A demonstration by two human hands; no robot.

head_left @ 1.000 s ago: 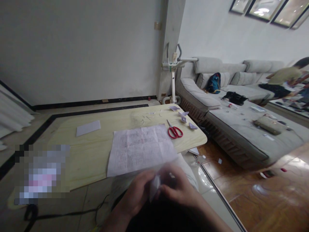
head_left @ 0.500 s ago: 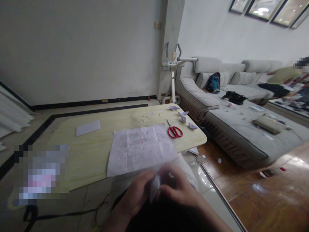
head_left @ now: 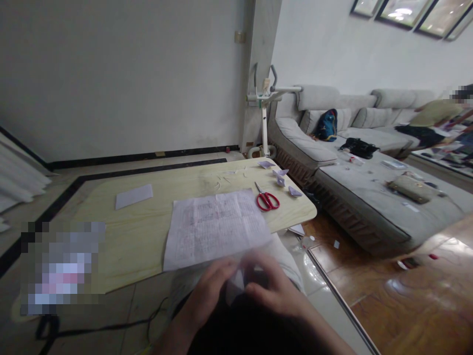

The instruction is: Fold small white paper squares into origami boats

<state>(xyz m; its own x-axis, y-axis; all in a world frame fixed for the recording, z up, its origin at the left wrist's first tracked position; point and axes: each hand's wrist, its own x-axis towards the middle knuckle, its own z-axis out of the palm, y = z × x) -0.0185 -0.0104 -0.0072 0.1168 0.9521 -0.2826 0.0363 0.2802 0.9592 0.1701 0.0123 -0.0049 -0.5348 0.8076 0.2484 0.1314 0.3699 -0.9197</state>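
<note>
Between my two hands, close to my body below the table's near edge, is a small folded piece of white paper (head_left: 235, 287). My left hand (head_left: 212, 286) grips its left side, fingers bent. My right hand (head_left: 269, 281) curls over its right side with the thumb against it; blur hides the exact fold. A large printed sheet (head_left: 218, 227) lies just beyond my hands on the pale wooden table (head_left: 140, 236). Red-handled scissors (head_left: 268, 199) rest to the sheet's right, blades slightly apart. Several folded paper shapes (head_left: 281, 177) stand near the table's far right corner.
A folded blank paper (head_left: 134, 196) and several thin paper scraps (head_left: 218, 185) lie on the table. A blurred-out object (head_left: 62, 271) occupies its left end. To the right are a grey sofa (head_left: 362, 197) with bags and a seated person (head_left: 436, 118). A cord (head_left: 107, 326) hangs below.
The paper in my hands has turned slightly, showing a wider face, and my left fingers have shifted a little. Things on the table have stayed put.
</note>
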